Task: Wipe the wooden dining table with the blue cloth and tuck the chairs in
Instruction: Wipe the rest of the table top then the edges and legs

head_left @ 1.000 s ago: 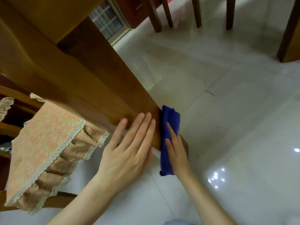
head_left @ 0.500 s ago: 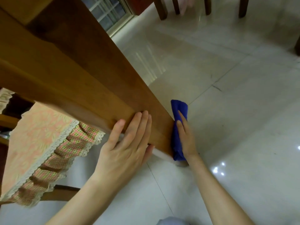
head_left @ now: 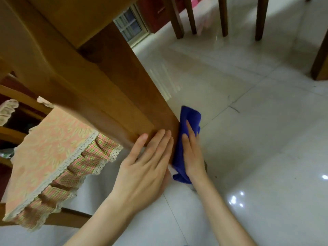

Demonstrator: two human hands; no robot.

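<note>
Step now: The person is down low, wiping the table leg [head_left: 124, 82] with the blue cloth [head_left: 190, 116]. I think this is the wiping part of the job — the chairs come after.
Where the cloth is: It lies flat against the right side of the table leg, near the bottom. Its low end is close to the floor [head_left: 248, 139].
Right hand [head_left: 192, 155]: It lies on the cloth with straight fingers and pushes it onto the wood. The fingers are not curled round it.
Left hand [head_left: 147, 167]: It rests flat on the near face of the leg, just beside the cloth. Its fingers are straight and close together, and it holds nothing.
Next move: I guess the cloth has to slide along the leg with a firm push. A flat hand has no real hold, so the cloth could slip and drop.
Chair [head_left: 71, 219]: It stands on the left, just beside the leg, with a pink flowery cushion [head_left: 46, 150] and a checked frill. I cannot tell if it is pushed all the way in.
Far things: Dark chair legs [head_left: 175, 18] stand far off at the top, well apart from the hands.
In the way: Nothing sits between the hands and the leg. The frill hangs near the left hand, so a wide wipe on that side could brush it.
</note>
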